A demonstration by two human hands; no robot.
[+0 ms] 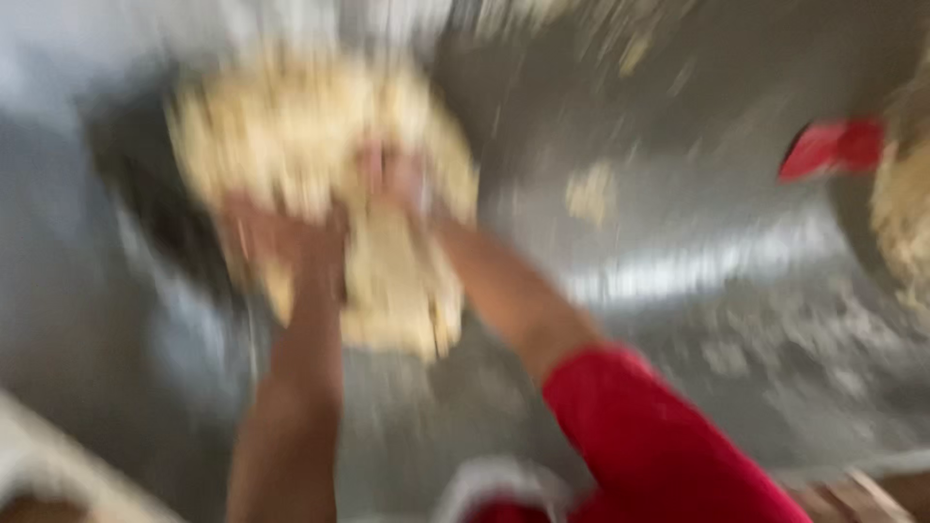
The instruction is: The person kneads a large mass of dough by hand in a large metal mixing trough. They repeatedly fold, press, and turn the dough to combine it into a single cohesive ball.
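**Both hands in the dough**

The left hand (281, 237) and right hand (397, 184) press side by side into a pale dough lump (320, 155) — blur hides how the fingers close. The lump lies straight ahead, running away from the body, on a steel table (678, 261). A red scraper (833, 147) sits far right — well apart.

Red scraper (833, 147), dough scraps (591, 192)
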